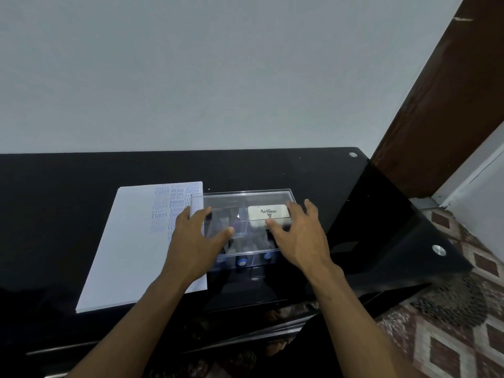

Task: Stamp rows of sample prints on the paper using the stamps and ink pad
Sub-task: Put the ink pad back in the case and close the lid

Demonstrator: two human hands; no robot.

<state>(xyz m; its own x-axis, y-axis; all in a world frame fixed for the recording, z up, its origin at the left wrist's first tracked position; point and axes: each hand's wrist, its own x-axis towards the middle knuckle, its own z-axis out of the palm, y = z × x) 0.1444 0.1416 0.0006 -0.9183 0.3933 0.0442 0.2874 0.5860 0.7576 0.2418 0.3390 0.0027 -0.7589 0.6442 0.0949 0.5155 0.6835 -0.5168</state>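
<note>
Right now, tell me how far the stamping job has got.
Done: the paper already carries rows of prints (SAMPLE, AIR MAIL, FRAGILE) near its far right edge. In hand: both hands, left and right, are on the clear plastic box holding the Artline ink pad and stamps. Left: most of the sheet is blank.

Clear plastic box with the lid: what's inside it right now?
Inside the clear plastic box: a white Artline ink pad at the right rear and dark stamps with blue caps along the front. Both hands and lid glare hide the rest.
</note>
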